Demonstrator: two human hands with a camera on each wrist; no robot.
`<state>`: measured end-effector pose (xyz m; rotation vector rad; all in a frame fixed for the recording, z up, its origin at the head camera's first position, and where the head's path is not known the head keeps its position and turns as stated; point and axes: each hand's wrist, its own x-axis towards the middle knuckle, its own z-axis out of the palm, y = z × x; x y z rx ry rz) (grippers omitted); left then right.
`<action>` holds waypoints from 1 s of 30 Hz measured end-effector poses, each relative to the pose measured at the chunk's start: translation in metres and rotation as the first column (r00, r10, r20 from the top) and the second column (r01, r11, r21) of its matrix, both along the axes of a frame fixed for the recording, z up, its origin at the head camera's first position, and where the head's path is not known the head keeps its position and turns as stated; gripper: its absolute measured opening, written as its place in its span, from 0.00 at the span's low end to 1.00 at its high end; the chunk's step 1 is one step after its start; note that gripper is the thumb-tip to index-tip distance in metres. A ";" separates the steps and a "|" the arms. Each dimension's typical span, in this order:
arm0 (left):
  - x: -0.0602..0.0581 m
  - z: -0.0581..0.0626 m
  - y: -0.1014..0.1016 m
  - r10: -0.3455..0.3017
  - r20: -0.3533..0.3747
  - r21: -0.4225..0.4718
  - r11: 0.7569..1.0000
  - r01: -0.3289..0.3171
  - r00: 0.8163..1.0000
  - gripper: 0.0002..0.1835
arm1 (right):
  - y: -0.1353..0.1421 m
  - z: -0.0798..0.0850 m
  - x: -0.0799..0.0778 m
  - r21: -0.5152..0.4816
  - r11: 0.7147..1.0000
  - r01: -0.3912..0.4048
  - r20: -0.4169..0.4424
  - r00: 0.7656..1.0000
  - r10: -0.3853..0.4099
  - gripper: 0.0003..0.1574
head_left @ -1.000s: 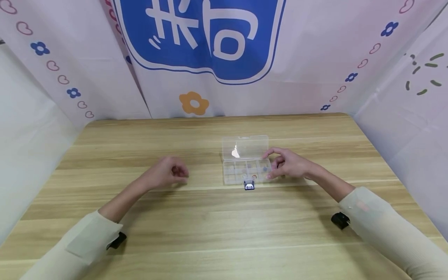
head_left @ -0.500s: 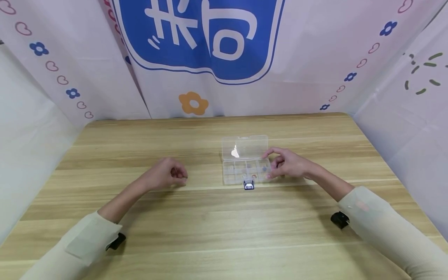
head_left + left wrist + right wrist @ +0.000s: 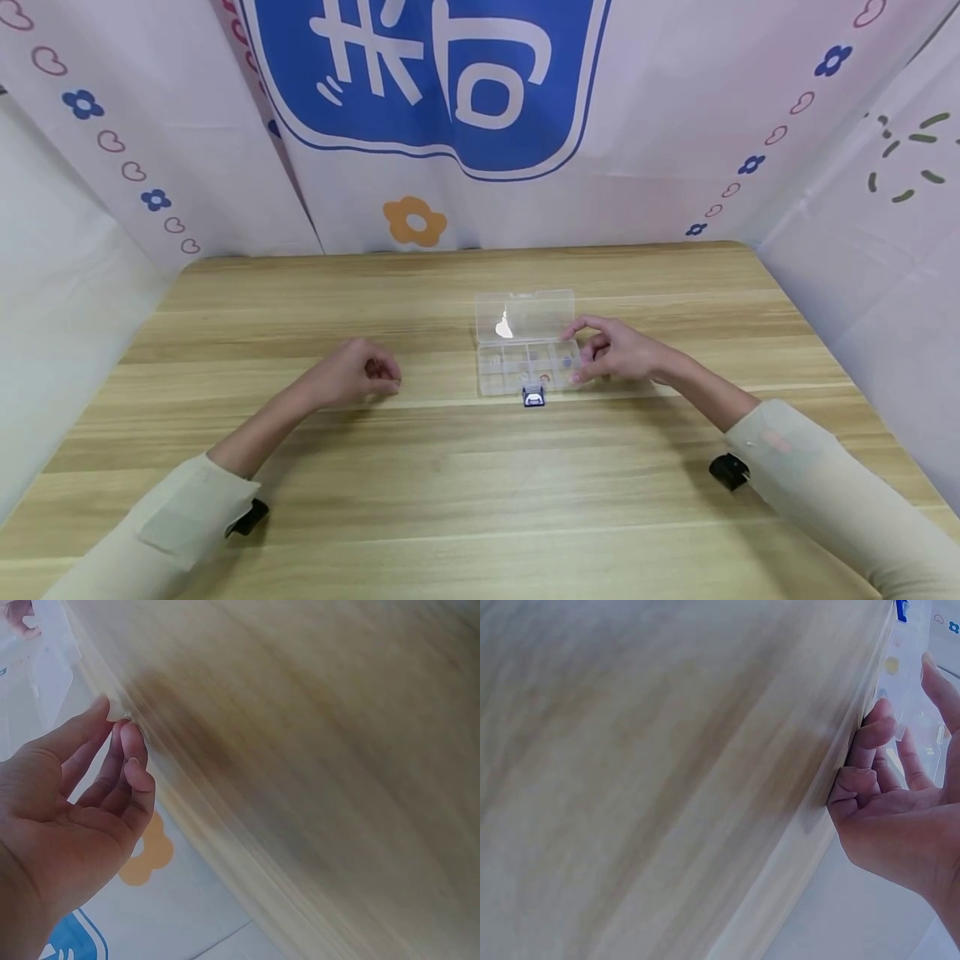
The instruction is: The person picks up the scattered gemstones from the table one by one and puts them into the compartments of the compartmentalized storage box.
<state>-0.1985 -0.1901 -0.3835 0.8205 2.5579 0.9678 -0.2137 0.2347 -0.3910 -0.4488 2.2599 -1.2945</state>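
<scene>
A clear plastic compartment box (image 3: 491,379) lies on the table with its see-through lid (image 3: 536,312) tipped back. Small coloured bits sit in several of its compartments. My right hand (image 3: 618,354) holds the box's right end, thumb near the front corner and index finger by the hinge side; in the right wrist view the other fingers (image 3: 874,735) are curled beside the box. To the left of the box, low over the table, my left hand (image 3: 356,375) pinches a tiny shiny piece (image 3: 127,718) between thumb and fingertip. Its kind is too small to tell.
A blue-edged clasp-like piece (image 3: 533,397) is at the box's front edge. The wooden table (image 3: 450,500) reaches back to a printed cloth (image 3: 645,200), with more cloth at both sides. A black device (image 3: 729,472) sits under the right sleeve.
My left hand has drifted very slightly to the left. My right hand and the box stay where they were.
</scene>
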 end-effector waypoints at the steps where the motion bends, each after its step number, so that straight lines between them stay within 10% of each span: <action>1: 0.000 0.000 0.000 -0.001 0.001 0.002 1.000 0.001 1.000 0.02 | 0.000 0.000 0.000 0.001 1.000 0.001 0.000 1.000 -0.001 0.38; 30: -0.007 0.003 0.027 0.024 -0.037 -0.001 1.000 -0.025 0.999 0.05 | 0.000 0.001 0.000 0.000 1.000 0.006 0.010 1.000 -0.006 0.38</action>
